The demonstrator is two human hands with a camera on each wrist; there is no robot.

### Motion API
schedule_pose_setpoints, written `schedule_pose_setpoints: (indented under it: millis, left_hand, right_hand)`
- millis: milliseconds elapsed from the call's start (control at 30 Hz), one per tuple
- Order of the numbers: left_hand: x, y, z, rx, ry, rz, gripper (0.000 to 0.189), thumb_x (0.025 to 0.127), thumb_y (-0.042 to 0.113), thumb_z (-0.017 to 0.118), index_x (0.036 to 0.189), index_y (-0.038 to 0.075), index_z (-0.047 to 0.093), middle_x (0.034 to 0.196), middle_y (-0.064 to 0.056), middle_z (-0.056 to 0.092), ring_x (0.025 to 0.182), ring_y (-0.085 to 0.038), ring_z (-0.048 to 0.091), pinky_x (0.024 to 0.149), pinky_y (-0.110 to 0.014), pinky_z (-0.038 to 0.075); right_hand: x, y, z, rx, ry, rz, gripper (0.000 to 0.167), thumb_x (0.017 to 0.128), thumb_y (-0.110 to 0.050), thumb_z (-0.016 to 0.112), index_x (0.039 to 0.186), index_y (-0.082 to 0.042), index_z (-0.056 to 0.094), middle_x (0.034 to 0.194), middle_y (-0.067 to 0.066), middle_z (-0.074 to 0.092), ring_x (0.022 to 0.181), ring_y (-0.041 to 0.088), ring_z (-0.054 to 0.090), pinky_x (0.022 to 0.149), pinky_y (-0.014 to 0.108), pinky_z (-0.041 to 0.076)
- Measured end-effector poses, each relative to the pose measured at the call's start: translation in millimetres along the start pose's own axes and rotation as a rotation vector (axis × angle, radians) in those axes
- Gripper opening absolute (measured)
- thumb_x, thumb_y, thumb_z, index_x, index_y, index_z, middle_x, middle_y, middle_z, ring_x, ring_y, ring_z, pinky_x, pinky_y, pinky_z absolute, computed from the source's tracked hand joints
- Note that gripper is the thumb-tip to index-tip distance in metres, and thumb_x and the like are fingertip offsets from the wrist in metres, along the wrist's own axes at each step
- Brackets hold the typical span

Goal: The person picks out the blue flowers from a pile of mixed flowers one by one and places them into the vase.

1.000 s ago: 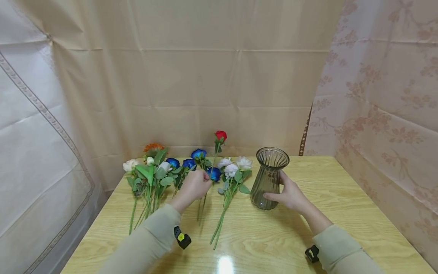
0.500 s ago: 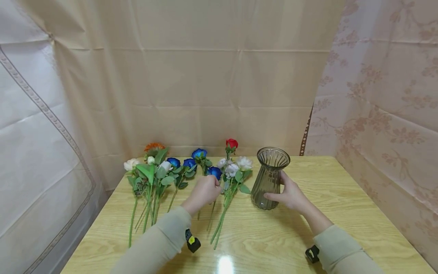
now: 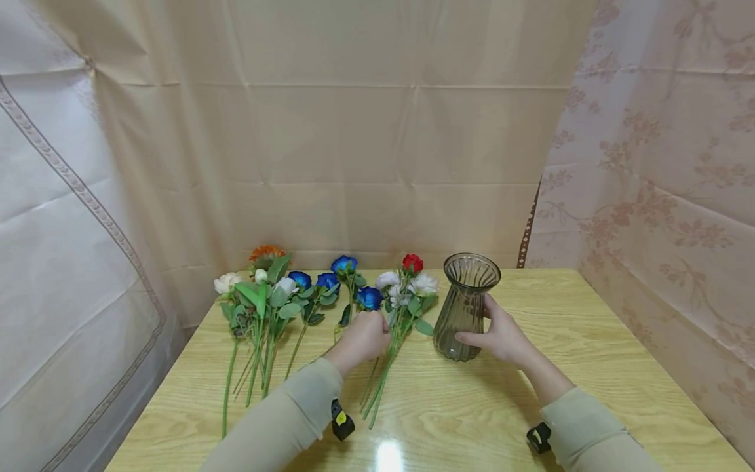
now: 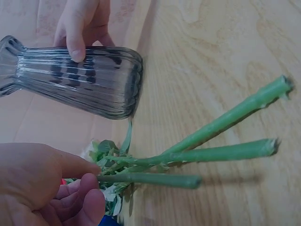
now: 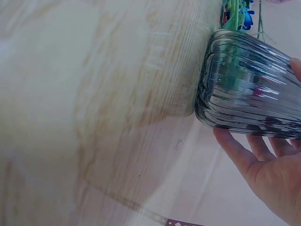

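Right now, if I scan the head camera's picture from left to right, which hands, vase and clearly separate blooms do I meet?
Cream flower → orange flower → leftmost blue flower → left hand → red rose → vase → right hand.

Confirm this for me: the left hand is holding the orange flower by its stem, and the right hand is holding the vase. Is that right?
Not quite: the left hand is holding the red rose by its stem, not the orange flower, which lies off to the left in the head view. The right hand does hold the vase.
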State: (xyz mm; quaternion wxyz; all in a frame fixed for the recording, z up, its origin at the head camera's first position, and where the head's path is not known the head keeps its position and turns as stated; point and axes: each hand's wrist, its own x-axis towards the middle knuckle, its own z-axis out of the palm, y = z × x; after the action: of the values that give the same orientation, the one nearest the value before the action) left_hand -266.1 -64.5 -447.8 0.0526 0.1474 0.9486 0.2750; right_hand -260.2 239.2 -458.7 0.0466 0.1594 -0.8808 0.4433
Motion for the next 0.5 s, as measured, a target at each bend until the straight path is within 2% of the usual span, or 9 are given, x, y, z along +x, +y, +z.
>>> schedule_pose_setpoints:
  millis: [267, 500]
  left_hand:
    - [1.0, 0.5, 7.4, 0.011, -0.027, 0.022, 0.056, 0.095, 0.007, 0.063, 0.048, 0.019, 0.035, 0.041, 0.009, 0.023, 0.034, -0.008, 0.023, 0.040, -0.026, 0.026]
    - [0.6, 0.2, 11.4, 0.031, -0.027, 0.033, 0.057, 0.096, 0.012, 0.067, 0.047, 0.018, 0.039, 0.037, 0.008, 0.030, 0.029, -0.009, 0.032, 0.038, -0.025, 0.030]
  right_hand:
    - [0.0, 0, 0, -0.005, -0.001, 0.007, 0.096, 0.081, -0.035, 0.088, 0.153, -0.004, 0.033, 0.139, 0.023, 0.054, 0.128, 0.045, 0.050, 0.103, 0.064, 0.040]
    - [1.1, 2, 0, 0.008, -0.004, 0.007, 0.098, 0.080, -0.034, 0.089, 0.154, -0.006, 0.033, 0.139, 0.021, 0.055, 0.128, 0.044, 0.050, 0.103, 0.064, 0.041]
